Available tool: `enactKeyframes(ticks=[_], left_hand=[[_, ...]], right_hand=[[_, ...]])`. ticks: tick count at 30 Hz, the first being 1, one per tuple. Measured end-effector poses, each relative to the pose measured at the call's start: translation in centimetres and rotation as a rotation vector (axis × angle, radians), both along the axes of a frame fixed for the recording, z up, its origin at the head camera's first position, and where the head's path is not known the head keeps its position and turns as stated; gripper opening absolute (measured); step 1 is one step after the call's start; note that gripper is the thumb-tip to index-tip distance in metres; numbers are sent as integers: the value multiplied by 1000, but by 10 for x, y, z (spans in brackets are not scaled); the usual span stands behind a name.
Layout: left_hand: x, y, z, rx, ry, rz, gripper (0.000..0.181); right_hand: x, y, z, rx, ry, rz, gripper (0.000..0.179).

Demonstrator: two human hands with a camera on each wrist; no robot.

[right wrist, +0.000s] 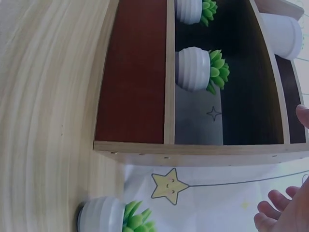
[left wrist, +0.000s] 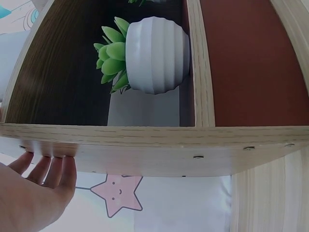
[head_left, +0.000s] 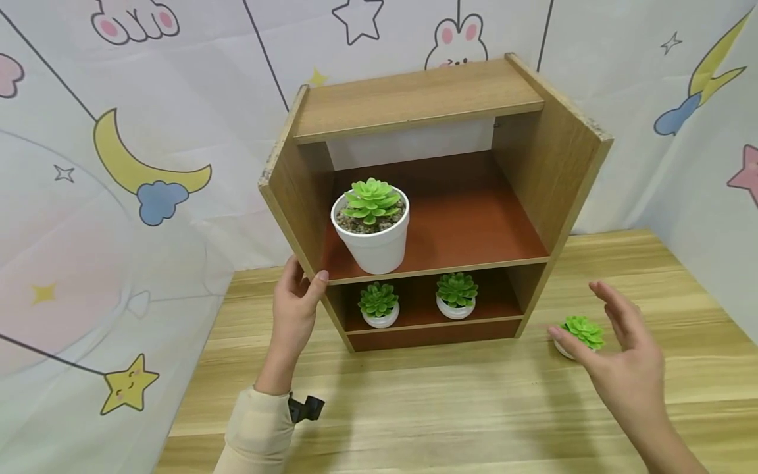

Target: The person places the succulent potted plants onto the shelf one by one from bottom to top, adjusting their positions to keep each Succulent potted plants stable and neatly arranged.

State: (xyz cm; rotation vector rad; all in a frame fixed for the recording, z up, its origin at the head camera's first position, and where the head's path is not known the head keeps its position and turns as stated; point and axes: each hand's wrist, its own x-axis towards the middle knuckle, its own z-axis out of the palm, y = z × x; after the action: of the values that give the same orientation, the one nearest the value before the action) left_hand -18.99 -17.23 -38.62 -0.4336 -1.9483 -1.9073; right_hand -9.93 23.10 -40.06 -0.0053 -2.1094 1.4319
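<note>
A wooden shelf unit (head_left: 408, 336) stands on the table. My left hand (head_left: 296, 296) holds its left side panel, thumb at the front edge and fingers against the outer face, as the left wrist view also shows. On the upper board is a large white pot with a green succulent (head_left: 379, 243). Two small potted succulents (head_left: 380, 321) (head_left: 456, 307) stand in the lower compartment. Right of the unit my right hand (head_left: 630, 362) is spread with nothing in its grip, its thumb overlapping another small potted succulent (head_left: 583, 331) on the table in the head view.
The wood-grain table (head_left: 438, 408) extends in front of the unit and to both sides. Behind it hangs a white cloth (head_left: 237, 66) printed with stars, moons and rabbits. The unit's top board (head_left: 414, 99) lies between two taller side panels.
</note>
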Motion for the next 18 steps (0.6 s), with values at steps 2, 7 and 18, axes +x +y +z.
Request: enactKeyframes(ticks=[2, 7, 18], left_hand=[[0, 0, 0, 3, -5, 3, 51], [-1, 1, 1, 12, -2, 4, 51], [-1, 2, 0, 8, 9, 2, 52]], right_hand=[[0, 2, -1, -6, -15, -9, 84], [1, 7, -4, -21, -69, -36, 86], [1, 18, -16, 26, -164, -52, 87]])
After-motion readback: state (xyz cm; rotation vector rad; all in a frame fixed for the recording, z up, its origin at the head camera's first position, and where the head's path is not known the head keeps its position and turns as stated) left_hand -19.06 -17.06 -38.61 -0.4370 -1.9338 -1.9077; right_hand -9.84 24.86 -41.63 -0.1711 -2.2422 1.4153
